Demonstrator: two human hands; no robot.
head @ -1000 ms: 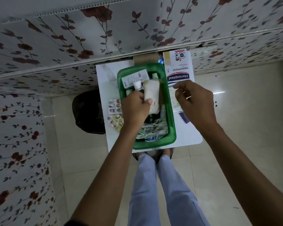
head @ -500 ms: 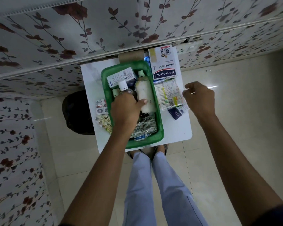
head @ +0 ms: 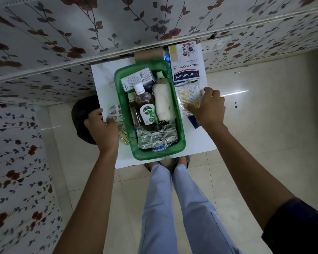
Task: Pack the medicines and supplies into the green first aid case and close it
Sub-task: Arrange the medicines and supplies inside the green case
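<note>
Packing half done: green case [head: 181, 142] sits open on the table [head: 103, 74], bottles [head: 147, 107] inside. My left hand [head: 101, 129] curls onto tablet strips [head: 115, 111] beside it; right hand [head: 209, 109] pinches the cotton-bud packet [head: 188, 92]. Next, I'd lift both in, clearing the rim.

Reaching up from 7 o'clock with bare left arm [head: 84, 198], left hand [head: 101, 125] knuckles up, fingers curled, thumb tip toward 3 o'clock; unclear whether holding anything. Reaching from 4 o'clock with right arm [head: 250, 162], dark sleeve [head: 297, 222] above elbow, right hand [head: 208, 109] palm down, gripping clear packet [head: 188, 94] between outstretched thumb and bent fingers.
</note>
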